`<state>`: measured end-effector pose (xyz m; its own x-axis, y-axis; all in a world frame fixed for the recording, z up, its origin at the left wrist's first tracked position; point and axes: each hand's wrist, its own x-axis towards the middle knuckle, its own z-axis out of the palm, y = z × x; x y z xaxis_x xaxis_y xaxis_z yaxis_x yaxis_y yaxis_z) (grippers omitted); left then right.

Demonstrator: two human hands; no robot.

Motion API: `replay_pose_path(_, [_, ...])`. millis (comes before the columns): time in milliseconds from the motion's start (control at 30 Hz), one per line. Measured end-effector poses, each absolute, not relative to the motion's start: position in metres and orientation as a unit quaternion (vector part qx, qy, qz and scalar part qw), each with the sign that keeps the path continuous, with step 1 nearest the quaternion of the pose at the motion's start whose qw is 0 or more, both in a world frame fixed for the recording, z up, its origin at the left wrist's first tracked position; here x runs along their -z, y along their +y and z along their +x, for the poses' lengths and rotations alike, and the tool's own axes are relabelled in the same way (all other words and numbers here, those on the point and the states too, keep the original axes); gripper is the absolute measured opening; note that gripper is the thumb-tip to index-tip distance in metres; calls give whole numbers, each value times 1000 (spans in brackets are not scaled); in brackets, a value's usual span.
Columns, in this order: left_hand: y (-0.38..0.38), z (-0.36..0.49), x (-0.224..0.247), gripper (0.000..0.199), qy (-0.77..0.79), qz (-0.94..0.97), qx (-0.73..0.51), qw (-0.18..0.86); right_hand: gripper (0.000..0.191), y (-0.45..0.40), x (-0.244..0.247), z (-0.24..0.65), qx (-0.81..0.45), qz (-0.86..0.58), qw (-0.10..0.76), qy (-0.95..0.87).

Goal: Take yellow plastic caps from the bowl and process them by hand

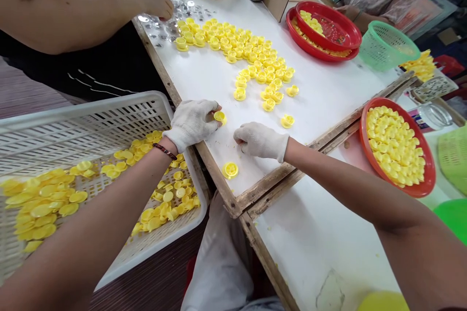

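1. At the worktop (321, 92) edge: left hand (195, 120) pinches a yellow cup-and-saucer (220, 116) in its grip; right hand (260, 141) fingers curled, can't tell if that grip holds anything.
2. Glove slip could send the piece over the wooden edging (217, 175) into the slatted basket (91, 115).
3. Right wrist could knock the stray cup (287, 121) just beyond it.
4. In the way: corner cup (230, 170) nearer the body; cup cluster (251, 53) ahead; co-worker's hand (156, 1) past that.

Wht gloves (193, 120), dk L-wrist bracelet (164, 151)

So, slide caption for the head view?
Gloved left hand holds a yellow cup-and-saucer piece, gloved right hand nearby.
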<state>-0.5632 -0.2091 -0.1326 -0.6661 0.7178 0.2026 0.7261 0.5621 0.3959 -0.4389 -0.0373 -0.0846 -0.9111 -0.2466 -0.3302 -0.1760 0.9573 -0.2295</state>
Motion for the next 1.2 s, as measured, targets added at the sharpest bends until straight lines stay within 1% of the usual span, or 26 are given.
replay_pose_path(67, [-209, -564, 134, 43, -883, -406, 235, 13, 17, -36, 84, -446, 162, -89, 176, 967])
replay_pose_path(100, [-209, -564, 135, 44, -883, -405, 236, 19, 17, -35, 83, -451, 201, -76, 159, 964])
replay_pose_path(167, [-209, -564, 136, 46, -885, -405, 229, 33, 19, -36, 82, -464, 275, -53, 97, 955])
replay_pose_path(233, [-210, -564, 136, 42, -885, -413, 212, 41, 21, -40, 83, -479, 327, -40, 32, 944])
replay_pose_path(300, [-210, -564, 135, 37, -882, -424, 204, 41, 21, -44, 84, -493, 353, -28, 1, 935])
replay_pose_path(400, [-210, -564, 135, 33, -876, -433, 207, 44, 22, -46, 85, -501, 368, -7, -4, 930])
replay_pose_path(500, [-210, -565, 136, 30, -875, -432, 214, 44, 24, -37, 82, -488, 371, 11, 2, 929])
replay_pose_path(567, [-210, -565, 137, 31, -875, -430, 218, 46, 23, -30, 80, -470, 346, 3, 35, 938])
replay_pose_path(700, [-209, -565, 138, 32, -877, -426, 217, 44, 15, -28, 84, -430, 252, -94, 118, 956])
replay_pose_path(833, [-209, -565, 137, 33, -879, -426, 212, 38, 10, -37, 96, -411, 185, -161, 140, 959])
replay_pose_path(933, [-209, -565, 136, 33, -879, -425, 213, 39, 15, -39, 98, -420, 176, -164, 107, 965])
replay_pose_path(1067, [-210, -566, 135, 32, -874, -436, 212, 37, 18, -41, 91, -460, 227, -128, -24, 965])
replay_pose_path(1100, [-210, -566, 134, 32, -873, -437, 211, 38, 18, -43, 89, -472, 233, -116, -44, 964])
replay_pose_path(1200, [-211, -566, 134, 31, -875, -434, 210, 36, 18, -45, 84, -494, 215, -80, -34, 973])
